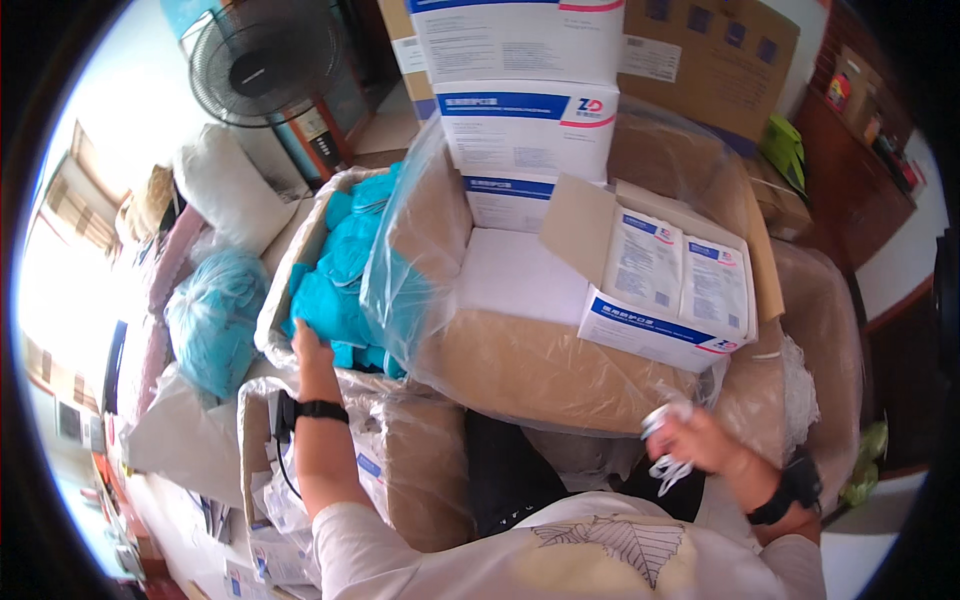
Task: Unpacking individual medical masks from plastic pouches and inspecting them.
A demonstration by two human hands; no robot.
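While the right hand (703,442) is closed around a small white bundle (661,416) trailing white cords (672,470), blurred above the person's lap, the left hand (310,345) rests its fingertips at the near edge of a heap of turquoise fabric pieces (345,255); whether it grips any cannot be told. The step in hand appears to be picking from the heap, and lifting out a single piece would call for a pinch that parts it from its neighbours. The pieces look soft and loosely layered in a lined bin (270,322) at left. Beside it, a plastic-covered brown surface (540,368) bears an open white-and-blue box (640,337) holding white packets (645,262).
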